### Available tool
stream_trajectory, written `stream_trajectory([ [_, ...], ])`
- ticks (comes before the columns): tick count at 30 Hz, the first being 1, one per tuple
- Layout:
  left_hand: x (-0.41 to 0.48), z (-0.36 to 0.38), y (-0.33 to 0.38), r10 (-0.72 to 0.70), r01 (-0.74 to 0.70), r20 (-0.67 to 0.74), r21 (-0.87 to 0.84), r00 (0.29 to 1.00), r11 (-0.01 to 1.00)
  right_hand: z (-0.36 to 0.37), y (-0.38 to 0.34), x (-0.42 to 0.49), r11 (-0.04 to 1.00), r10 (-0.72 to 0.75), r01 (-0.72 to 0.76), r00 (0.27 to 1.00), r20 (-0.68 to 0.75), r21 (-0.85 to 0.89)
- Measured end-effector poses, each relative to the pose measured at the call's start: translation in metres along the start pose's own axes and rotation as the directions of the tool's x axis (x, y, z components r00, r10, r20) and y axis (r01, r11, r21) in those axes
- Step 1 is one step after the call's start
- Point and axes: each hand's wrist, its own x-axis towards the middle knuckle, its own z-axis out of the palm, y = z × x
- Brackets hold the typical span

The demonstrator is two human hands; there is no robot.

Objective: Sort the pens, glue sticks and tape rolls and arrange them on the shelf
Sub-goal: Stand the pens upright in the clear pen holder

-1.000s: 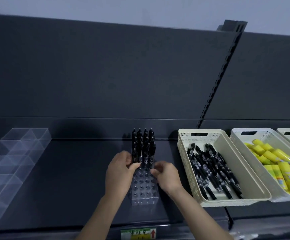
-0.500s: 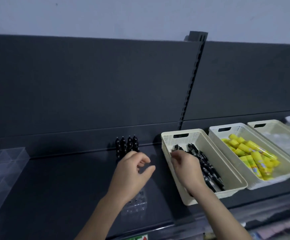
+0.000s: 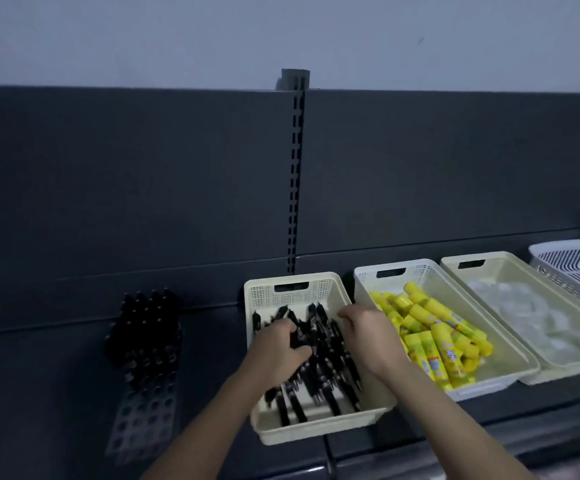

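Nearest to me, both forearms are coming up from the bottom edge, and both hands are lying inside the cream basket [image 3: 316,432] at the front of the dark shelf [image 3: 56,375]. The left hand [image 3: 276,353] is curling its fingers around a few of the loose pens [image 3: 332,379] heaped in that basket. The right hand [image 3: 368,336] is showing me only its back, fingers bent downward by the basket's right wall; I cannot tell whether it is holding anything. Left of the basket and apart from it, the clear holder [image 3: 141,424] is lying on the shelf, with standing pens [image 3: 148,320] filling its far rows. Right of the cream basket, the yellow glue sticks [image 3: 434,341] are lying in the white basket [image 3: 420,264]. Beyond, the third basket [image 3: 489,258] is holding pale, blurred things I cannot make out. The slotted upright [image 3: 295,168] is rising behind.
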Motion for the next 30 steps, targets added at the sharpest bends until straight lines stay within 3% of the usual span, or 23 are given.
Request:
stream_trajectory([
  [3,0.016,0.024,0.009,-0.133,0.136,-0.033,0.164,0.991,0.977,0.001,0.007,0.004,0.994,-0.107,0.107,0.994,0.028,-0.002],
  [6,0.026,0.041,0.016,-0.203,0.217,-0.087,0.207,0.975,0.954,0.007,0.011,0.002,0.977,-0.200,0.203,0.978,0.066,-0.058],
  [10,0.031,0.058,0.028,-0.292,0.324,-0.142,0.356,0.946,0.876,0.013,0.011,0.000,0.959,-0.246,0.256,0.965,0.091,-0.119],
  [16,0.039,0.077,0.044,-0.441,0.490,-0.216,0.333,0.871,0.806,0.017,0.017,0.003,0.967,-0.250,0.253,0.966,0.067,-0.036],
  [21,0.047,0.077,0.034,-0.324,0.397,-0.323,0.192,0.889,0.897,0.018,0.021,0.005,0.973,-0.216,0.215,0.976,0.004,0.084],
  [26,0.045,0.069,0.027,-0.350,0.371,-0.322,0.004,0.880,0.929,0.018,0.022,0.004,0.962,-0.212,0.221,0.975,-0.073,0.158],
  [30,0.044,0.056,0.021,-0.452,0.312,-0.314,-0.407,0.835,0.859,0.018,0.022,0.004,0.964,-0.196,0.208,0.977,-0.084,0.164],
])
